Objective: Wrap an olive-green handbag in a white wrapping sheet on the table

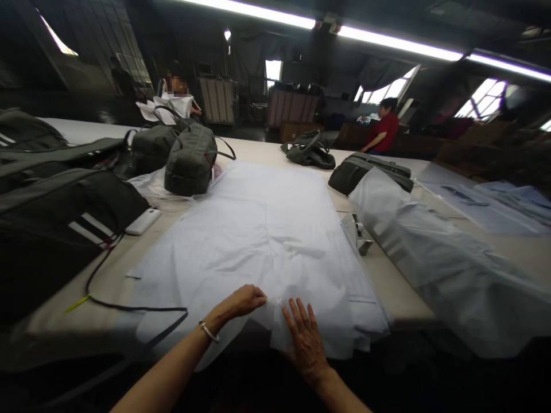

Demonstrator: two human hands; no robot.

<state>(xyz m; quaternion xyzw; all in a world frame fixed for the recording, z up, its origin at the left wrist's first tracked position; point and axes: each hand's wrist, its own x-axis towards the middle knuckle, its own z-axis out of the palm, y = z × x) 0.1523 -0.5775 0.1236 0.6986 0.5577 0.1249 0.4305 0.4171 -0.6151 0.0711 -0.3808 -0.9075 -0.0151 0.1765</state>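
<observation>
A stack of thin, whitish plastic sheets or bags (pixel 258 229) lies over the middle of the table, wrinkled near its front edge. At that edge my left hand (pixel 246 299), with a pale bracelet on its wrist, is closed in a pinch on the plastic. My right hand (pixel 305 338) lies just to the right, fingers spread on the plastic near the gathered part. The front of the sheets hangs over the table edge.
Dark bags (pixel 73 223) stand on the left, with a white phone-like object (pixel 143 221) and a black strap (pixel 129 308). A plastic-covered item (pixel 434 258) lies right. Two people are beyond the table (pixel 253 150).
</observation>
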